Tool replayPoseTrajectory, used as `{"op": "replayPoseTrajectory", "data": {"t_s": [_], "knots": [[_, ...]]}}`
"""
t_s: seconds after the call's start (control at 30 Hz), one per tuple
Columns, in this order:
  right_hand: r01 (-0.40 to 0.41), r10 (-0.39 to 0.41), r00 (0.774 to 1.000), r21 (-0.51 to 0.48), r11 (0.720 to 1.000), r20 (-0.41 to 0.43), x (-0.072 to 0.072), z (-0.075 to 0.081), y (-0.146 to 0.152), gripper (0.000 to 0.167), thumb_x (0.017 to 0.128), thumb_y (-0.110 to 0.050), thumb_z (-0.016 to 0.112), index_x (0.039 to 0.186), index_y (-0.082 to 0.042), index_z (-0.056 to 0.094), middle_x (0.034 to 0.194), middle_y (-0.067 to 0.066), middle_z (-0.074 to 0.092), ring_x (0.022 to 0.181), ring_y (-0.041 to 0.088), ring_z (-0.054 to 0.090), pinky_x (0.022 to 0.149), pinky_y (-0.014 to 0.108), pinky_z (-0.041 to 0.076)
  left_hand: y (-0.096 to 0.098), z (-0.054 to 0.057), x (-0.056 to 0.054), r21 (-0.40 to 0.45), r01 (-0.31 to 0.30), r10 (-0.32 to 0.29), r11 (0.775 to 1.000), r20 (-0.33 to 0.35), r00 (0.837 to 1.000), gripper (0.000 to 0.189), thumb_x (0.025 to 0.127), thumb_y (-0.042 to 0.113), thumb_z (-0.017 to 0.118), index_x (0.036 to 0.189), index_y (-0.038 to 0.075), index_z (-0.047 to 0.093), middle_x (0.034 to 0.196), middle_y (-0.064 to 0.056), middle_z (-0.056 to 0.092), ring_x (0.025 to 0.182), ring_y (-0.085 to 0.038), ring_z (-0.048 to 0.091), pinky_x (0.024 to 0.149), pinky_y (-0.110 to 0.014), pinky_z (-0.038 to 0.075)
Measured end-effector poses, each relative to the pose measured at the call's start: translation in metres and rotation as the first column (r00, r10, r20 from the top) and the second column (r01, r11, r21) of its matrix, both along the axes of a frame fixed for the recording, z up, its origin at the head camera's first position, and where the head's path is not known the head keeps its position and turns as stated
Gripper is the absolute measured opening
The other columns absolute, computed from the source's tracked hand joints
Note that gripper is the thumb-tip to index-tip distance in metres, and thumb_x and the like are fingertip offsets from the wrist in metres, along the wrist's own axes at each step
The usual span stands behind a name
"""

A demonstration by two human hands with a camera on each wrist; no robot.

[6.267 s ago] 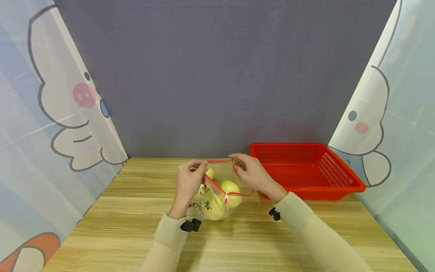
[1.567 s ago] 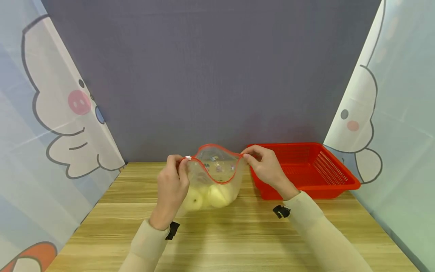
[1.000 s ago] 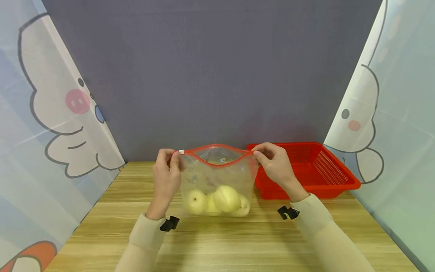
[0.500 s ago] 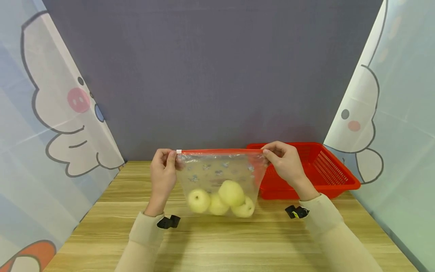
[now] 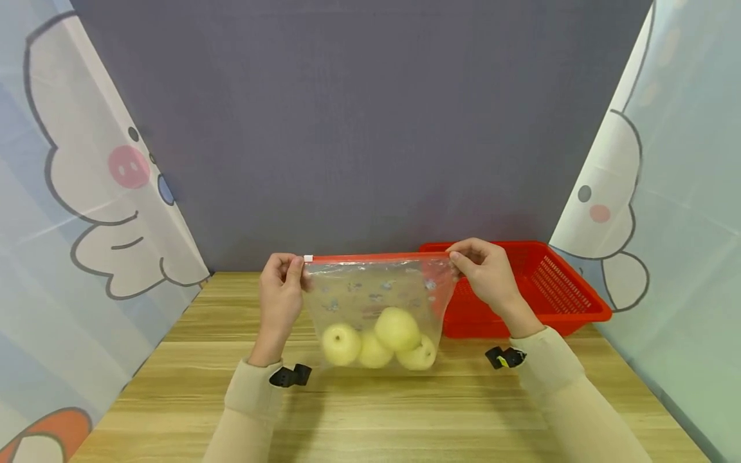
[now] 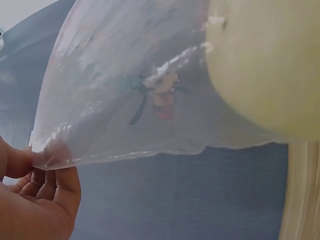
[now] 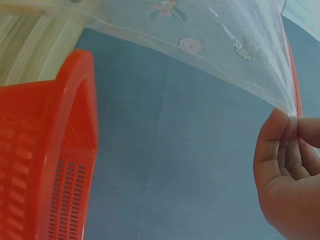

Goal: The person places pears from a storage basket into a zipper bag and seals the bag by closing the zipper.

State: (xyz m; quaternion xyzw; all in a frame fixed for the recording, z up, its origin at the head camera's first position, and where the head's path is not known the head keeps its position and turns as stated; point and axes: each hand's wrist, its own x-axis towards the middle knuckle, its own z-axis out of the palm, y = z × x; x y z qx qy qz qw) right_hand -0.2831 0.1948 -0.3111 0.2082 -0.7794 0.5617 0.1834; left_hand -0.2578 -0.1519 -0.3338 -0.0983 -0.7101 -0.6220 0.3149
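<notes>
**Left hand (image 5: 282, 299) and right hand (image 5: 491, 276) pinch slider bag (image 5: 354, 303)**

The left grips its top-left corner by the white slider (image 5: 309, 258); between the hands, cartoon prints (image 6: 162, 95) show above four yellow-green apples (image 5: 397, 328) inside; the right grips its top-right corner, near the red basket (image 5: 570, 317).

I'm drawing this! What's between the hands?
In the head view, a clear bag with four yellow fruits visible inside stretches from left hand to right hand.

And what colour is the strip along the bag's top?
Red; the strip shows best in the head view.
</notes>
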Motion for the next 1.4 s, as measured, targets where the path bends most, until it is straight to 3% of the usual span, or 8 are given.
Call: {"op": "replayPoseTrajectory", "data": {"t_s": [0.2,0.4,0.57,0.77,1.0,1.17,1.33,1.4], "knots": [[0.027,-0.027,1.0,-0.003,1.0,0.006,-0.002,-0.005,-0.002,0.015,0.098,-0.005,0.067,0.103,0.009,0.069,0.08,0.021,0.064,0.062,0.018,0.062,0.059,0.027,0.058,-0.001,0.001,0.002,0.017,0.005,-0.006,1.0,0.042,0.999,0.017,0.105,0.011,0.056,0.103,-0.006,0.06,0.079,-0.014,0.062,0.06,-0.012,0.063,0.06,-0.025,0.059],[0.043,-0.042,0.999,0.017,0.999,-0.011,-0.003,-0.004,-0.005,0.015,0.098,-0.006,0.067,0.104,0.008,0.07,0.084,0.021,0.065,0.062,0.016,0.061,0.057,0.025,0.057,-0.001,0.0,0.002,0.075,0.017,-0.02,0.997,0.035,0.999,0.018,0.104,0.009,0.058,0.102,-0.008,0.061,0.076,-0.008,0.063,0.059,-0.011,0.063,0.06,-0.024,0.059],[0.054,-0.052,0.998,0.082,0.995,-0.025,-0.001,-0.001,-0.009,0.016,0.1,-0.01,0.066,0.107,0.003,0.07,0.087,0.018,0.066,0.066,0.018,0.062,0.058,0.026,0.056,-0.002,-0.005,0.001,0.131,0.025,-0.029,0.991,0.031,0.999,0.018,0.104,0.01,0.058,0.102,-0.008,0.061,0.074,-0.005,0.061,0.058,-0.012,0.062,0.059,-0.024,0.059],[0.1,-0.089,0.994,0.187,0.977,-0.066,0.003,0.007,-0.013,0.015,0.1,-0.013,0.065,0.109,-0.003,0.072,0.091,0.012,0.07,0.07,0.022,0.059,0.057,0.025,0.051,-0.003,-0.006,0.001,0.138,0.024,-0.025,0.99,0.003,1.0,0.019,0.104,0.011,0.058,0.102,-0.007,0.061,0.073,-0.007,0.06,0.056,-0.013,0.06,0.058,-0.025,0.058],[0.121,-0.066,0.981,0.308,0.944,-0.182,0.007,0.017,-0.026,0.011,0.097,-0.009,0.069,0.106,-0.005,0.074,0.097,0.006,0.072,0.074,0.02,0.058,0.065,0.029,0.051,-0.002,-0.005,0.001,0.136,0.008,-0.009,0.991,0.008,1.0,0.018,0.104,0.012,0.059,0.103,-0.006,0.062,0.074,-0.008,0.061,0.057,-0.012,0.061,0.058,-0.025,0.058],[0.107,-0.028,0.981,0.422,0.9,-0.19,0.009,0.026,-0.038,0.014,0.095,-0.007,0.069,0.108,-0.004,0.074,0.108,0.008,0.071,0.092,0.024,0.062,0.08,0.041,0.055,-0.002,-0.003,0.001,0.136,0.017,-0.018,0.991,0.009,1.0,0.018,0.104,0.012,0.058,0.102,-0.006,0.062,0.073,-0.006,0.06,0.057,-0.011,0.061,0.059,-0.025,0.059],[0.093,-0.008,0.989,0.578,0.81,-0.147,0.014,0.036,-0.053,0.024,0.094,-0.015,0.068,0.116,-0.006,0.073,0.116,0.007,0.069,0.111,0.029,0.062,0.096,0.05,0.052,-0.003,-0.003,0.003,0.127,0.015,-0.017,0.992,0.01,1.0,0.018,0.105,0.011,0.058,0.101,-0.006,0.061,0.074,-0.005,0.059,0.057,-0.011,0.06,0.059,-0.024,0.059],[0.102,0.0,0.987,0.622,0.776,-0.161,0.015,0.04,-0.06,0.026,0.094,-0.017,0.068,0.118,-0.007,0.073,0.117,0.006,0.069,0.112,0.03,0.061,0.097,0.051,0.051,-0.003,-0.003,0.003,0.126,0.016,-0.016,0.992,0.002,1.0,0.018,0.105,0.011,0.058,0.101,-0.006,0.061,0.074,-0.006,0.059,0.057,-0.011,0.06,0.059,-0.024,0.058]]}}
